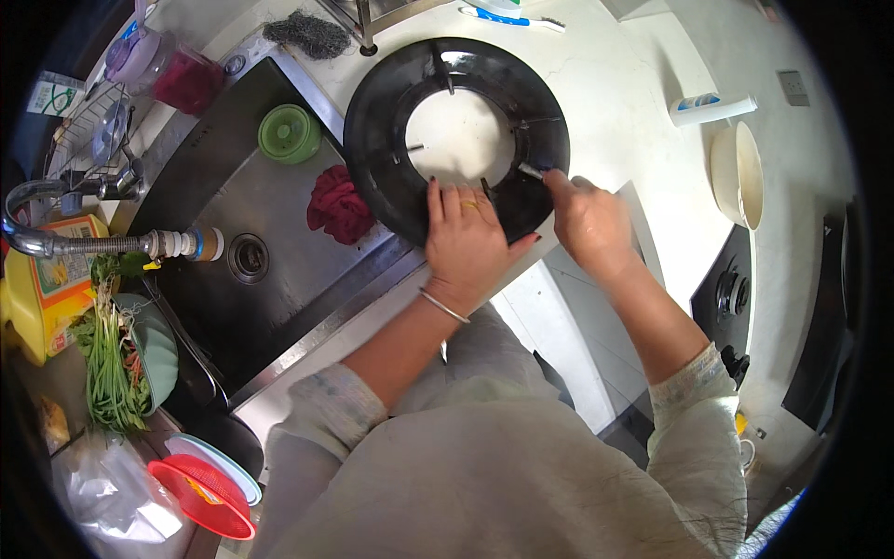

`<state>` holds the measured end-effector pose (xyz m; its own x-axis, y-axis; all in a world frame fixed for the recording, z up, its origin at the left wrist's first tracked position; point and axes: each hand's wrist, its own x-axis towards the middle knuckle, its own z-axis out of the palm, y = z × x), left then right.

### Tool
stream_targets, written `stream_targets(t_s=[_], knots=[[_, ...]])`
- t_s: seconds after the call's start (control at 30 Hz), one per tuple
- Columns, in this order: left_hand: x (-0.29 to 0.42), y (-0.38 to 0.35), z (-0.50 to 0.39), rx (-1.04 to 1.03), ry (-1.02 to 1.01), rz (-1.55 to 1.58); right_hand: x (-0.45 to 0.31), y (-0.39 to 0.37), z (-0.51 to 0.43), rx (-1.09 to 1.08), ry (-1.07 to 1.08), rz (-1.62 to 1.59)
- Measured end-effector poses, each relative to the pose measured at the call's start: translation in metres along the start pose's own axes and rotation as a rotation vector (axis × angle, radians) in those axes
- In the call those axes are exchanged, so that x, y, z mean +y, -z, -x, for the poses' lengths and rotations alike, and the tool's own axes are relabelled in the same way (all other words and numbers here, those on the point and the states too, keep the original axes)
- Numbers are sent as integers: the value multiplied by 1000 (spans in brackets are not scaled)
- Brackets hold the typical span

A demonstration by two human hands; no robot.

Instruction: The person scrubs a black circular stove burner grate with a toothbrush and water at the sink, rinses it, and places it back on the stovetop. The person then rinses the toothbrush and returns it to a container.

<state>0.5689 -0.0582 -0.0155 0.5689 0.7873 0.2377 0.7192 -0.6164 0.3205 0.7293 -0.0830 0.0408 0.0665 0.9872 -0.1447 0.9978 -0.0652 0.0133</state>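
Note:
A large black ring-shaped gas stove pan support (377, 133) lies on the white countertop, its edge beside the sink. Prongs point in toward its round opening. My left hand (464, 223) rests on the near part of the ring, fingers at the inner rim and thumb spread toward the outer edge. At the ring's right side, my right hand (587, 216) is closed around a small tool with a pale tip (532, 170), which meets the black surface; the rest of the tool is hidden in the fingers. A crumpled dark red cloth (340, 205) lies at the sink's near edge, left of the ring.
The steel sink (202, 175) holds a green round container (288, 133); a faucet (105, 244) reaches over it. Steel wool (307, 33) and a blue-and-white brush (513, 19) lie beyond. A white bottle (712, 109), a cream bowl (737, 175) and a gas hob (726, 293) stand at right.

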Motion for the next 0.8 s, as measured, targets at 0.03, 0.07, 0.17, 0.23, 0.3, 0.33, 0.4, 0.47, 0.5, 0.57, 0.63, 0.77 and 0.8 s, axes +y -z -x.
stream_targets(t_s=[0.03,0.07,0.17,0.23,0.3,0.33,0.4,0.47,0.5,0.57,0.63,0.77,0.8], knots=[[14,-2,0,-23,16,-21,6,-1,-3,23,-31,-12],[20,-4,-2,-46,32,-43,14,-6,-12,45,-60,-24],[21,-7,-4,-167,-60,36,18,-21,-22,130,-82,-29],[18,-11,0,-157,-39,13,-1,-24,-6,81,-62,23],[16,-12,1,-141,-42,-48,0,-25,0,154,-121,-69],[15,-11,1,-142,-41,-51,2,-23,-2,194,-155,-97],[15,-10,-1,-141,-45,-55,3,-24,-5,253,-174,-105],[17,-11,-2,-183,-28,-47,-6,-27,-8,212,-194,-38],[18,-11,-3,-208,-14,-47,-10,-28,-9,188,-199,-9],[17,-14,-4,-184,-9,-18,-11,-21,-11,39,-226,-47],[15,-15,-5,-165,-5,4,-7,-11,-16,-128,-227,-78],[13,-15,-7,-171,-8,22,6,-2,-19,-195,-177,-170],[14,-14,-7,-180,-13,28,8,-9,-17,-198,-167,-137]])
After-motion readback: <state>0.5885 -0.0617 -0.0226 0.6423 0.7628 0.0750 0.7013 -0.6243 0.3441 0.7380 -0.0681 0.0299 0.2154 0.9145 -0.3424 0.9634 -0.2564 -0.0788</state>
